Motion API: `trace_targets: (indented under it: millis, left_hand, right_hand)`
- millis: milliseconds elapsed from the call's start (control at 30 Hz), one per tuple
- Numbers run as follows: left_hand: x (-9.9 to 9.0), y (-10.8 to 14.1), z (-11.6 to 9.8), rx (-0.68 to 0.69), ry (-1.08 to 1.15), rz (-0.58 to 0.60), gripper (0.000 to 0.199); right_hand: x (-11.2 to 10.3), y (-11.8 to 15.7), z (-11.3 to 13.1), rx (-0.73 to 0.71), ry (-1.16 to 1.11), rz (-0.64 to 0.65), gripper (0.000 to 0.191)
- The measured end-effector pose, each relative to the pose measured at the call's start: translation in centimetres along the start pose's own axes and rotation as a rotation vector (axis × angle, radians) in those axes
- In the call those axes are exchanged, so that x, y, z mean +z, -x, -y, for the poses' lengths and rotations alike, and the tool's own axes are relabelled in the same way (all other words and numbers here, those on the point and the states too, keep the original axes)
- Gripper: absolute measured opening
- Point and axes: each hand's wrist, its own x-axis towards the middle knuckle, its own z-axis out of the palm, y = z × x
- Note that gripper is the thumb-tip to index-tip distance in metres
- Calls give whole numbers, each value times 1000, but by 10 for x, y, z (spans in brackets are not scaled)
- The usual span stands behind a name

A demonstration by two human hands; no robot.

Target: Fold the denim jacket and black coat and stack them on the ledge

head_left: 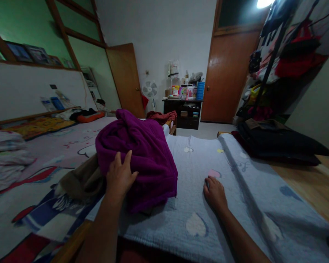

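A crumpled purple garment (150,157) lies in a heap on the light blue quilted sheet (178,223), left of the middle. My left hand (120,173) rests against its near left side with the fingers spread. To the right, my right hand (215,193) is low on the sheet beside a pink heart print, its fingers curled together; whether anything is between them is too small to tell. A brown-grey cloth (83,179) sticks out at the left of the purple heap.
Folded dark clothes (279,142) are stacked at the right on a wooden surface (304,179). On the left, a patterned bed (68,146) carries bundled bedding (5,157). Behind stand a dark cabinet (181,122), a fan (150,89) and hanging clothes (298,62).
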Motion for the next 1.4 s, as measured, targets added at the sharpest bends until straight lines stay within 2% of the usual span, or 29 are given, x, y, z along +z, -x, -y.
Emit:
trace_targets:
  millis: [167,300,433,500,600,700,800,933,1067,1233,1300,1400]
  left_hand:
    - [10,-12,-1,53,10,50,32]
    - [9,-18,-4,46,117,-4,19]
    - [5,-10,-25,99,330,-67,11]
    - [5,-3,-42,135,453,-66,8]
    - [6,10,-67,183,666,-21,8]
    - [6,26,-88,240,881,54,10]
    - [3,43,-106,310,1074,137,11]
    - [-4,62,-123,444,1203,237,16]
    - [0,72,-128,621,1168,347,30]
    - [30,71,-120,828,813,524,88]
    - [41,68,-118,857,616,507,101]
    - [50,59,-122,850,368,349,107]
  right_hand:
    - [-1,2,1,7,-7,16,29]
    - [-6,-1,2,26,-10,49,30]
    - [-12,-11,15,86,-105,146,31]
    - [-14,-15,30,51,-257,187,39]
    - [-13,-17,61,-22,-601,254,70]
    - [-15,-16,89,14,-979,376,89]
    - [-24,-15,104,25,-1251,389,81]
    - [-44,-10,95,98,-1381,390,47]
    - [-60,4,70,219,-1387,389,36]
    - [-65,22,47,335,-1499,348,36]
    - [-67,27,47,355,-1554,339,41]
    - [-74,30,52,354,-1593,317,45]
